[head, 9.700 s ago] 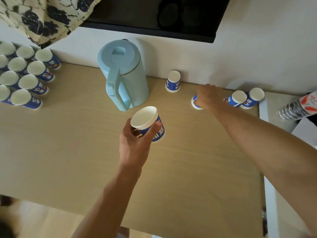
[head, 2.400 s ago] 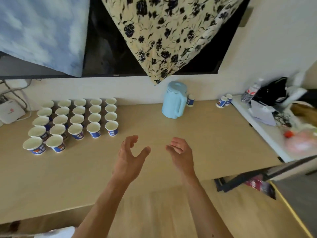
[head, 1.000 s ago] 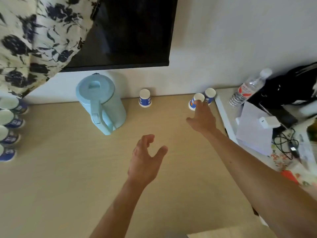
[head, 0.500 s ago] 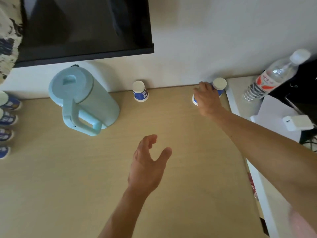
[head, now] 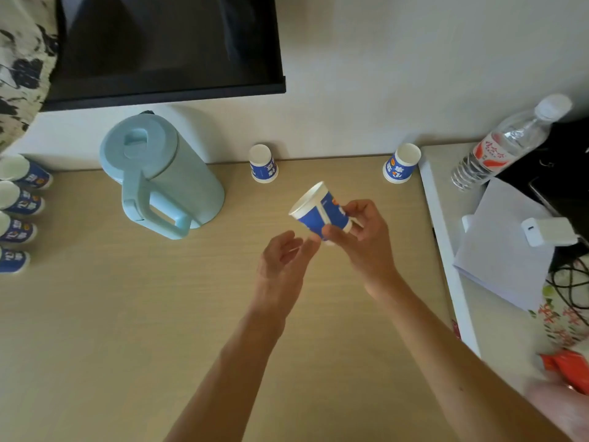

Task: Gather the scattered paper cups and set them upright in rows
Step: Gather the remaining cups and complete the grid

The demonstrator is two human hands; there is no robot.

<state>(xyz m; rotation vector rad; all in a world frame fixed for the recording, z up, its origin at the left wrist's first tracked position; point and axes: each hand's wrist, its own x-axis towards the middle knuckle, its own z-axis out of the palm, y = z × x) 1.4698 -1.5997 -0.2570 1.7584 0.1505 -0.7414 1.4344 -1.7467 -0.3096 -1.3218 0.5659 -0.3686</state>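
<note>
**A lived-in room, home or lodging**

A black flat screen (head: 165, 43) hangs on the plain white wall above a light wooden desk (head: 127, 314) bearing a pale blue lidded plastic jug (head: 178, 180). Alongside are a clear plastic water bottle (head: 503, 145), a white charger block (head: 546, 231) and black cables (head: 570, 282).

Single head-worn camera, looks forward-down onto table (head: 127, 314), facing wall (head: 398, 74); close range; lower-right corner blurred, unclear.

Right hand (head: 363, 239) pinches a paper cup (head: 318, 215); left hand (head: 280, 266) hovers open beside it.
</note>
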